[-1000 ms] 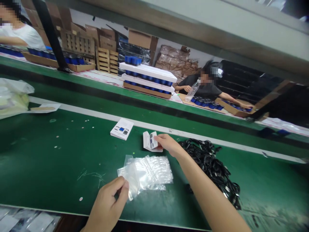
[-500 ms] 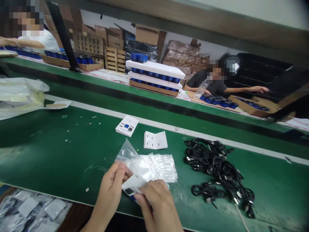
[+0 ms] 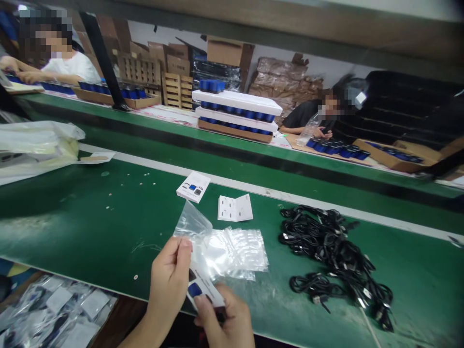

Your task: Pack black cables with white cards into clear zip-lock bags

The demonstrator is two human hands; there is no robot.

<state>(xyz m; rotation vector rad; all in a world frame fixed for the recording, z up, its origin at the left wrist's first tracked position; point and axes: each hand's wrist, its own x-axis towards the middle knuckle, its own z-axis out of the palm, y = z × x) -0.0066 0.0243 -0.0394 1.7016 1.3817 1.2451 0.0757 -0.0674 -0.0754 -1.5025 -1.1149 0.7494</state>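
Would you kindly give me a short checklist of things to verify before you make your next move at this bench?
1. Left hand grips the clear plastic bag: ok.
2. Right hand holds the printed card: ok.
3. Printed card is inside the clear plastic bag: cannot tell.
4. Pile of bags lies clear of both hands' grip: ok.
5. Black cables lie apart from the hands: ok.
6. Folded white card lies flat, away from the bags: ok.
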